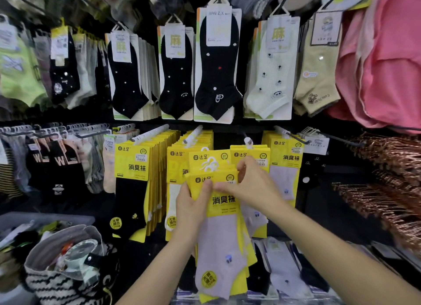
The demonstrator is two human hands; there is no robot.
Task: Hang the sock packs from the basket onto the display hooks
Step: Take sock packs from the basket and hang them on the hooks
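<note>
View: head camera, facing a wall of hanging socks.
Left hand (190, 207): grips the left edge of a stack of yellow packs, thumb across the front card and fingers curled behind.
Right hand (249, 182): fingers bent over the stack's upper right corner, pinching the card tops there.
Sock packs (224, 215): several yellow-carded packs fanned together, the front one showing a pale lilac sock. They are held upright between the two hands, in front of the lower row and on no hook.
Pack hangers (209, 163): white plastic loops sticking up from the held stack, free of any hook.
Display hook (247, 141): just above and behind the right hand, with a white loop at its tip and matching yellow packs hanging from it.
Neighbouring hooks (149, 134): left of the hands, loaded with full rows of yellow packs.
Upper row (217, 60): black, cream and beige ankle socks on cards.
Striped bag (59, 282): lower left, black and white, open, with mixed items inside.
Pink garments (385, 65): upper right.
Copper hangers (387, 179): right side, bunched on rails.
</note>
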